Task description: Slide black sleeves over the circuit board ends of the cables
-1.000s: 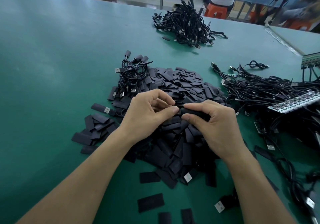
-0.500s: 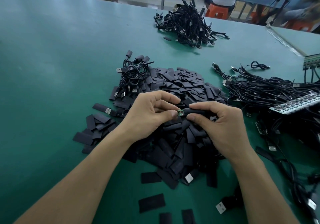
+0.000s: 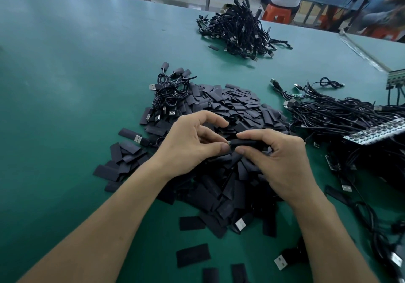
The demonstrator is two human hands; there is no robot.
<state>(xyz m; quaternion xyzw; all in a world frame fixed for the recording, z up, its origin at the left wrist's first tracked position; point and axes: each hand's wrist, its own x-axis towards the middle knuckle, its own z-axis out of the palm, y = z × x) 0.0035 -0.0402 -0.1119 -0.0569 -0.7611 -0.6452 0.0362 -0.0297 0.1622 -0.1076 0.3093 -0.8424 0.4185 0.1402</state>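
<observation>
Head view: our right hand pinches the sleeve between thumb and forefinger. Our left hand, just beside it, pinches the board tip at the sleeve's mouth. We should line both up and push straight, gently.

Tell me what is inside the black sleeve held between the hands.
Only a small tip pokes out of the left end of the sleeve, pinched by the left hand. The right hand grips the sleeve; whatever else sits inside is covered by sleeve and fingers.
</observation>
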